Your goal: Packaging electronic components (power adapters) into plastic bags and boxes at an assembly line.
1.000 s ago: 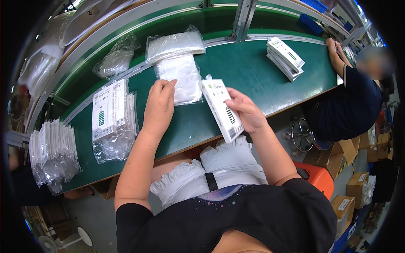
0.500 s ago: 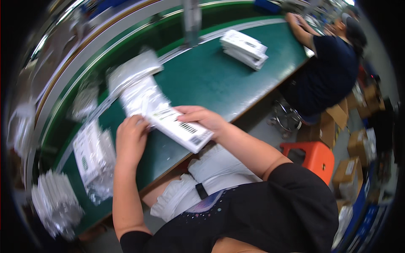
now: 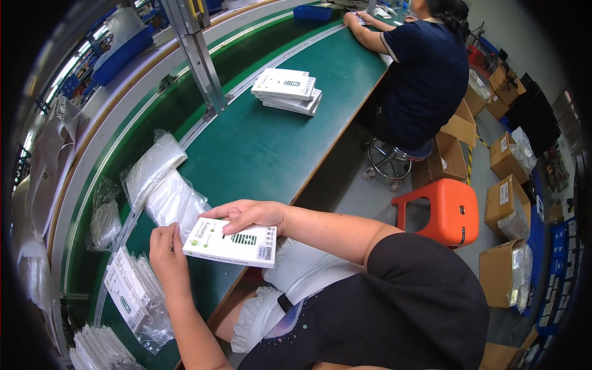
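Observation:
A flat white battery box (image 3: 229, 246) with green and black print lies across my right hand (image 3: 256, 216). My right thumb presses on its top face, the fingers underneath. My left hand (image 3: 168, 250) is at the box's left end, fingers bent together; what they pinch, if anything, is hidden. Just beyond both hands, a pile of clear plastic bags (image 3: 166, 185) rests on the green bench. Bagged white boxes (image 3: 132, 293) stand in a leaning row beside my left forearm. Nearer the lower left is another row of bagged packs (image 3: 102, 351).
A short stack of white boxes (image 3: 287, 89) sits farther along the green bench (image 3: 246, 139). A metal post (image 3: 197, 61) rises at its far edge. A co-worker (image 3: 425, 80) sits at the far end. An orange stool (image 3: 441, 209) and open cartons (image 3: 505, 203) stand on the right.
The view has shifted. The box has come away from the plastic bags and turned more crosswise, its printed face up. My right hand still holds it, with my left hand at its left end.

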`<state>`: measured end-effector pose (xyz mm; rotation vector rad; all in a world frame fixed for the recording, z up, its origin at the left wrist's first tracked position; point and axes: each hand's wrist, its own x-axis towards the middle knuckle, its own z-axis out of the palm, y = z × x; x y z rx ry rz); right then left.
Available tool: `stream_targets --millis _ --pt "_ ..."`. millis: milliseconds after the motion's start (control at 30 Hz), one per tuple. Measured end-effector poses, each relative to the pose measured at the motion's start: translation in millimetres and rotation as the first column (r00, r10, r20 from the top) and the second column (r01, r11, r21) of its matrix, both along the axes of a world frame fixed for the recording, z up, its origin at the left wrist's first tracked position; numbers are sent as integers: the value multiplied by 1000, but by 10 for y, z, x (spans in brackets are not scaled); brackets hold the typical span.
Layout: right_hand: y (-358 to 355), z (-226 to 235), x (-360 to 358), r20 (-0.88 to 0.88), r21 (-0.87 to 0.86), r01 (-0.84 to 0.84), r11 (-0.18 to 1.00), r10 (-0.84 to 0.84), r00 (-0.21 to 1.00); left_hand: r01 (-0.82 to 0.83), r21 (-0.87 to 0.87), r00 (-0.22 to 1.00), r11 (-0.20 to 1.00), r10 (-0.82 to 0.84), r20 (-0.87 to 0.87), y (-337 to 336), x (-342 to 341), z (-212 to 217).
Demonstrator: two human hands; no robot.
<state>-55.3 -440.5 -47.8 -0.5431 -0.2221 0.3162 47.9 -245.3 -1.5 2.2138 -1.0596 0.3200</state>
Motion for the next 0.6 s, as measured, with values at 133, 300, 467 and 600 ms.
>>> stream_targets --millis 133,300,467,600 --pt "-8 -1 23 13 -10 -54 999 54 998 -10 -76 995 997 3 -100 -45 -45 29" --pt "165 41 183 -46 -72 -40 997 37 998 -11 -251 960 968 -60 -273 -36 16 -71" --pt "158 87 272 -34 -247 147 958 -160 987 -272 -328 789 904 15 -614 89 63 -160" --pt "0 104 185 -19 -437 160 885 -187 982 -230 -294 784 928 -2 -620 95 21 -44"
